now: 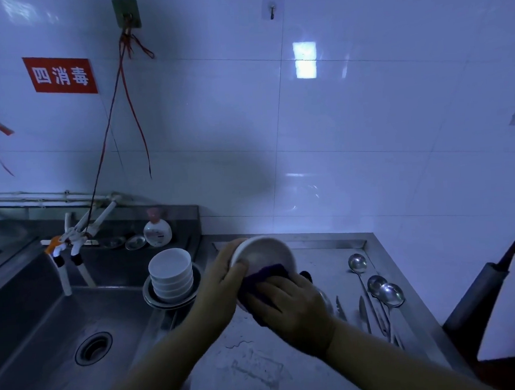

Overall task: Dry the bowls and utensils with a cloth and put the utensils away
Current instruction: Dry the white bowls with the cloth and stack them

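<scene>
Stretching across the lower view: steel counter, wet in patches, with a sink sunk in at the left. Standing on a metal plate at the sink's edge: stack of white bowls, well apart from the hands.

Being held tilted above the counter, mouth toward the camera: white bowl. Gripping its rim at the near-left side, left hand, fingers curled behind the wall and thumb over the lip. Pressing a dark purple cloth against the bowl's lower rim, right hand, fingers curled round the bunched fabric.

Lying along the counter's right side: three steel ladles, with slimmer utensils beside them, possibly knives or tongs, too dim to name.

Likely handling: bowl rigid, glazed, slick while damp and breakable on steel, so best pinched at the rim with fingers backing the wall; cloth soft, conforming readily; ladles light, best taken at mid-handle.
</scene>
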